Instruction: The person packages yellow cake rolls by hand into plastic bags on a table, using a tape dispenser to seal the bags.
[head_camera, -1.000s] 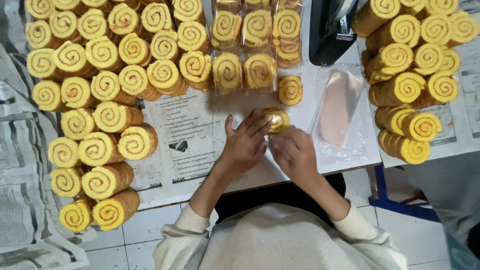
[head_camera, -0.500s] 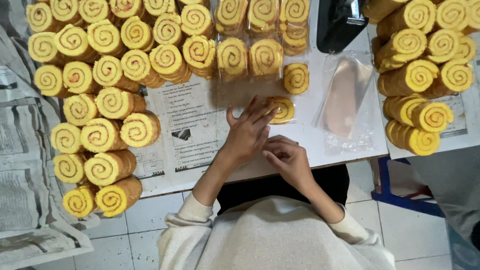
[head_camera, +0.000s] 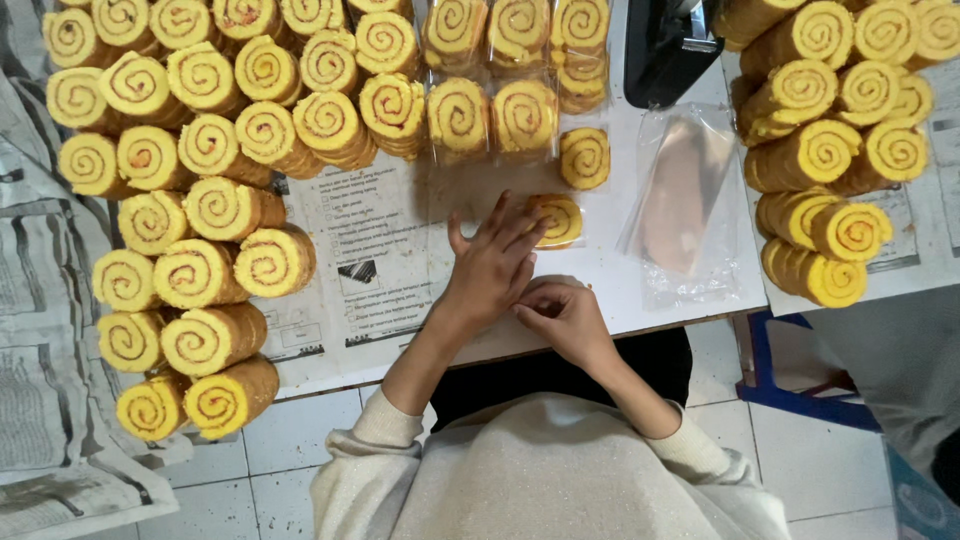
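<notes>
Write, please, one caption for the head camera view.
Left hand touches a wrapped swirl cake slice; right hand rests beside it.

Small bakery packing station: stacked swirl roll cakes (head_camera: 200, 170) upper left, clear bags (head_camera: 685, 200), paper-covered desk (head_camera: 620, 285).

Yellow cake slices (head_camera: 210, 215) — reddish-brown spiral swirls; white table (head_camera: 610, 275), black-printed white paper (head_camera: 375, 265).

— Where's the wrapped roll slice (head_camera: 558, 220)?
— On the desk (head_camera: 610, 285), just beyond the left hand (head_camera: 492, 268); the right hand (head_camera: 566, 318) lies beside it.
— And around them?
— Roll cakes (head_camera: 200, 270) stacked left, more (head_camera: 830, 150) right, empty bags (head_camera: 685, 200) between.
</notes>
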